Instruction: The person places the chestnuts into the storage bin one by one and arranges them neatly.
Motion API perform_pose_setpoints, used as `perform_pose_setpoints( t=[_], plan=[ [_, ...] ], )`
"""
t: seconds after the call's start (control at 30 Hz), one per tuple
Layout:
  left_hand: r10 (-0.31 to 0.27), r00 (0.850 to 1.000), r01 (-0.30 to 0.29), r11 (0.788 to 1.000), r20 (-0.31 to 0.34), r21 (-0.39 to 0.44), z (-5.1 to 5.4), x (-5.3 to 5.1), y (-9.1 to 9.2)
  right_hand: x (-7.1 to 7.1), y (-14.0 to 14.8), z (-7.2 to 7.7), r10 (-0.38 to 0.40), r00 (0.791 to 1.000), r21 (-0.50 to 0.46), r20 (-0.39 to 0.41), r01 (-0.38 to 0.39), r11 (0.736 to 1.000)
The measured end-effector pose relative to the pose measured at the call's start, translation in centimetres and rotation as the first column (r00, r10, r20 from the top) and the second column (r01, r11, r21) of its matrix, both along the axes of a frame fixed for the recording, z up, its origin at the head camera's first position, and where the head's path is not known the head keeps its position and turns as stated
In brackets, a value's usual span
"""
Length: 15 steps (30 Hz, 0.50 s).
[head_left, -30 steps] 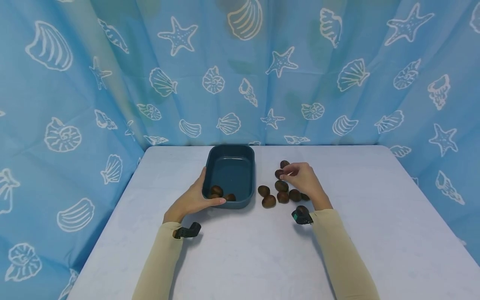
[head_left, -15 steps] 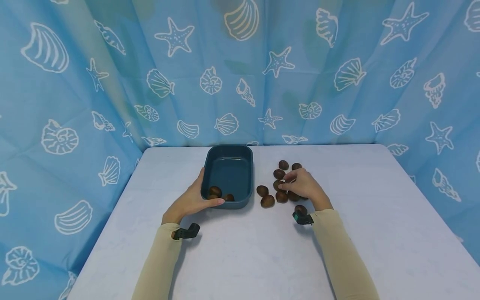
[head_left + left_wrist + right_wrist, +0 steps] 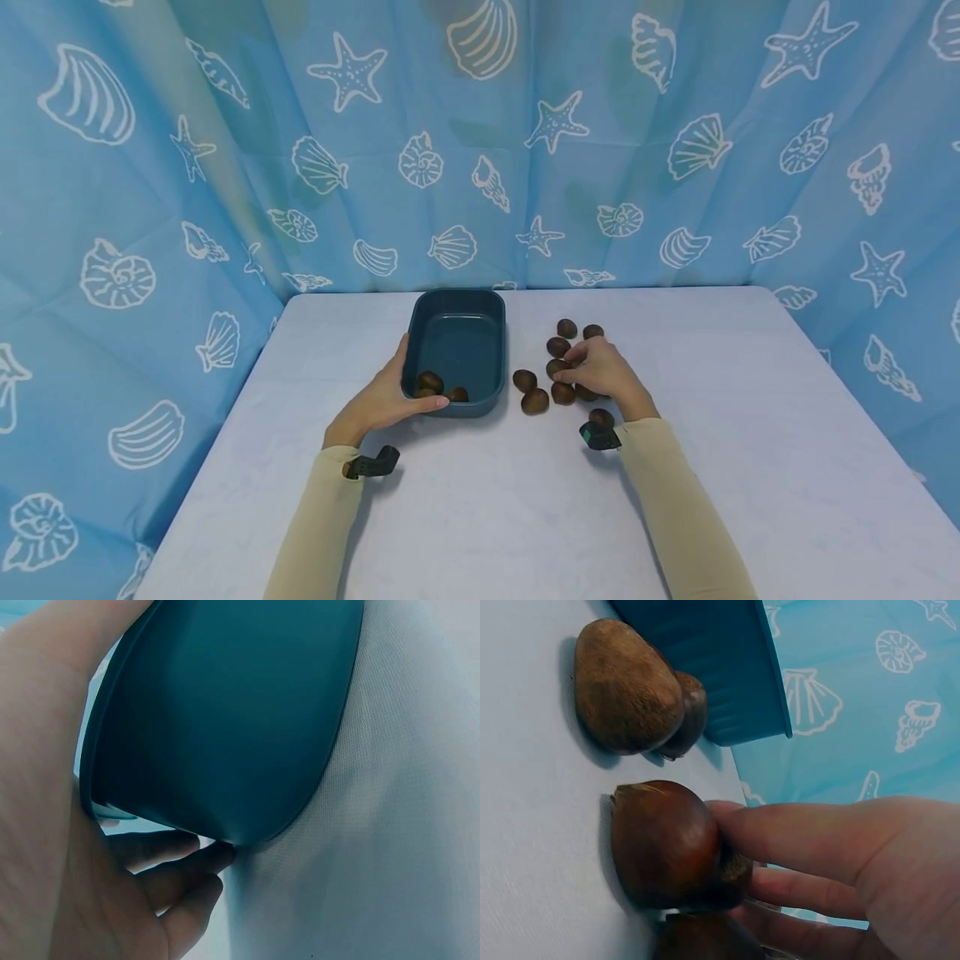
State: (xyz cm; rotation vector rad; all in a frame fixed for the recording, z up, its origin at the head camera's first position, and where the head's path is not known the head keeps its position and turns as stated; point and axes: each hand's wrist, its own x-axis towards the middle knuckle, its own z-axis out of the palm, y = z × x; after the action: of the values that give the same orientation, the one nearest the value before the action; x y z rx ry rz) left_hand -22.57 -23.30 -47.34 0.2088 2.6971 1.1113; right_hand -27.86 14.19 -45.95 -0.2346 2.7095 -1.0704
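My left hand (image 3: pixel 382 400) grips the near left corner of a dark teal rectangular tub (image 3: pixel 467 337). Its thumb lies along the near rim, and the fingertips reach under the side in the left wrist view. Several brown chestnuts (image 3: pixel 431 382) sit at the tub's near end. To the right, my right hand (image 3: pixel 606 371) pinches a chestnut (image 3: pixel 557 368) between thumb and fingers, within a loose group on the table. The right wrist view has that chestnut (image 3: pixel 736 879) partly hidden behind a nearer chestnut (image 3: pixel 664 844).
Two chestnuts (image 3: pixel 535 402) lie together just right of the tub. Others stand behind the right hand, such as one chestnut (image 3: pixel 567 328) at the back, and one chestnut (image 3: pixel 602 417) lies by the right wrist camera (image 3: pixel 600 436). A blue shell-patterned curtain (image 3: pixel 465 167) hangs behind the white table (image 3: pixel 465 517).
My right hand has come from the back chestnuts toward the near ones and closed its thumb and fingers about one. The left hand and tub keep their place.
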Motion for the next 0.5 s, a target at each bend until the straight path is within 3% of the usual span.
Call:
perform_pose_setpoints(
  t=[0.5],
  plan=[
    [-0.001,1.000,0.001,1.000,0.000,-0.008,0.22,0.13,0.05,-0.16,-0.08,-0.02,0.007,0.997,0.002,-0.072,-0.007,1.000]
  ],
)
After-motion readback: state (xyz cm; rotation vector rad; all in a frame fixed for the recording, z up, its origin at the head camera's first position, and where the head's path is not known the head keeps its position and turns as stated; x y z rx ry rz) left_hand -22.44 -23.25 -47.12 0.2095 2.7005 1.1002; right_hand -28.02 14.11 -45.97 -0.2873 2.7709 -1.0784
